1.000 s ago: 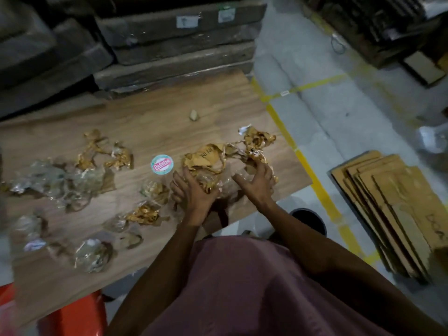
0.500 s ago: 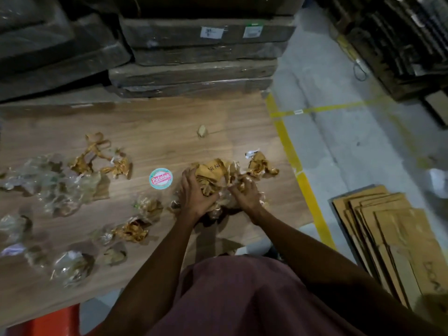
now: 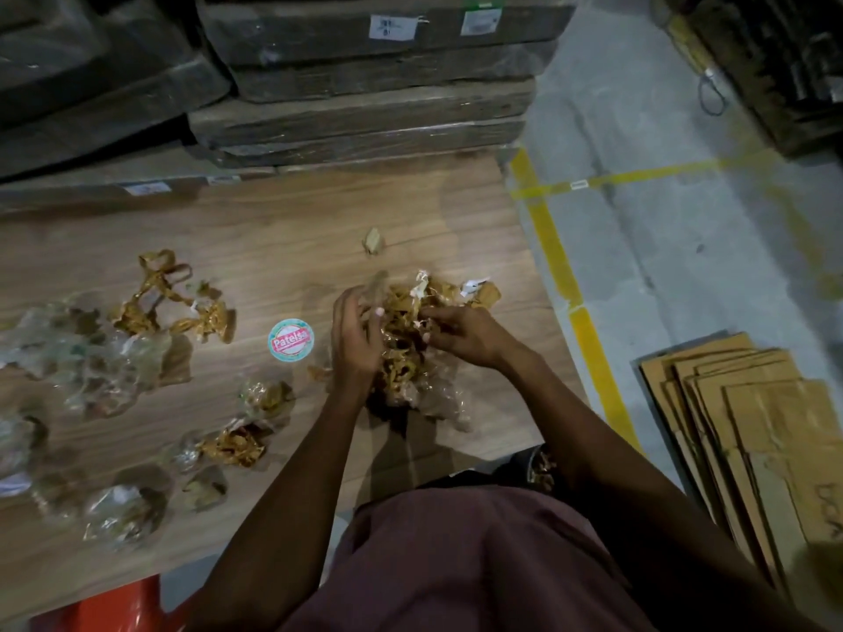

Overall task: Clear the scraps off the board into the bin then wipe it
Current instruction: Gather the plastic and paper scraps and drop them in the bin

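Scraps (image 3: 406,353) of crinkled brown tape and clear film sit bunched near the right edge of the smooth wood-grain board (image 3: 283,248), gripped between the left hand (image 3: 353,344) and, seemingly, the right hand (image 3: 460,335).

Both hands, left hand (image 3: 353,344) and right hand (image 3: 460,333), are gripping a scrap bundle (image 3: 406,353) over the board (image 3: 283,248), sticker (image 3: 290,339) lying at nine o'clock.

Scraps (image 3: 406,330) now bunched between hands.
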Demonstrator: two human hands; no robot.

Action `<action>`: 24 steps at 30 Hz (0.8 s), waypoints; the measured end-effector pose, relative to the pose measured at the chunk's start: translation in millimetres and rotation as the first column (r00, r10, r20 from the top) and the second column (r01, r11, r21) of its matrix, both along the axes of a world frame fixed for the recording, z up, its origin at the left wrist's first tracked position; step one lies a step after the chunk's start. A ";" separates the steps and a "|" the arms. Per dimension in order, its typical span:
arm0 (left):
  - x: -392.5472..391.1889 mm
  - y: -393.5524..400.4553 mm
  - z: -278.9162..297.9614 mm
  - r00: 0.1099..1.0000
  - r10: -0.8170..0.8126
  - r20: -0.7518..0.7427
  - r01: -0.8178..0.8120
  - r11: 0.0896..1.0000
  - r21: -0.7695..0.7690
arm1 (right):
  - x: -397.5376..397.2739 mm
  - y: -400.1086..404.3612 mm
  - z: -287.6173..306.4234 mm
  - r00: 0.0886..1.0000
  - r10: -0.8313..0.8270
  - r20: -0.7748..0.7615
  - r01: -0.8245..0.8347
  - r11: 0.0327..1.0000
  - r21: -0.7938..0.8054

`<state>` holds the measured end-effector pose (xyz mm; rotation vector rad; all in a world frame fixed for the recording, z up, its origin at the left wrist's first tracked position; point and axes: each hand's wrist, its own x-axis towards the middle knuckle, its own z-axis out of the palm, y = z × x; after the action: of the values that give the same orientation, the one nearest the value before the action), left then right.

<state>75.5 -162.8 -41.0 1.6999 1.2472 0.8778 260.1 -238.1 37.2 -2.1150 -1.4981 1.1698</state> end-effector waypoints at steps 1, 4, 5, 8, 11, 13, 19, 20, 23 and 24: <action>4.9 3.0 3.1 1.000 0.020 0.014 -0.020 1.000 0.018 | 6.0 2.8 2.9 1.000 0.026 -0.015 -0.026 1.000 0.005; 19.8 19.8 7.1 0.999 0.037 -0.023 -0.035 0.996 0.079 | 20.5 10.0 3.4 0.997 0.066 -0.039 -0.065 0.998 0.023; 25.0 27.7 7.4 0.998 0.021 -0.057 -0.017 0.997 0.076 | 23.4 11.5 2.6 0.998 0.024 -0.064 -0.021 0.998 0.053; 41.6 54.3 7.2 0.982 -0.075 -0.172 0.073 0.997 -0.021 | 28.2 13.2 -3.6 0.967 -0.254 -0.039 0.255 0.936 0.241; 58.4 86.8 5.1 0.916 -0.160 -0.368 0.146 0.987 -0.067 | 35.8 14.5 -19.2 0.850 -0.526 -0.001 0.492 0.794 0.357; 69.0 108.5 4.9 0.812 -0.263 -0.521 0.221 0.965 -0.143 | 46.9 18.4 -36.6 0.855 -0.516 0.053 0.477 0.822 0.313; 73.8 151.4 -7.8 0.429 -0.564 -0.705 0.446 0.811 -0.378 | 46.3 13.9 -84.9 0.966 -0.243 0.085 0.246 0.969 -0.028; 70.0 152.0 -9.6 0.419 -0.559 -0.716 0.463 0.809 -0.361 | 43.4 11.4 -88.3 0.970 -0.228 0.087 0.230 0.973 -0.013; 50.9 137.2 -7.3 0.505 -0.509 -0.697 0.491 0.834 -0.253 | 36.2 0.7 -91.2 0.961 -0.276 0.010 0.275 0.961 0.032; 41.6 127.9 -3.0 0.543 -0.509 -0.668 0.486 0.839 -0.243 | 33.6 -5.4 -89.8 0.956 -0.293 0.005 0.292 0.955 0.051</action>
<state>117.1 -34.9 -43.9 2.3123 1.0969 -0.2099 293.7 -243.5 -52.6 -2.2192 -1.1527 1.0022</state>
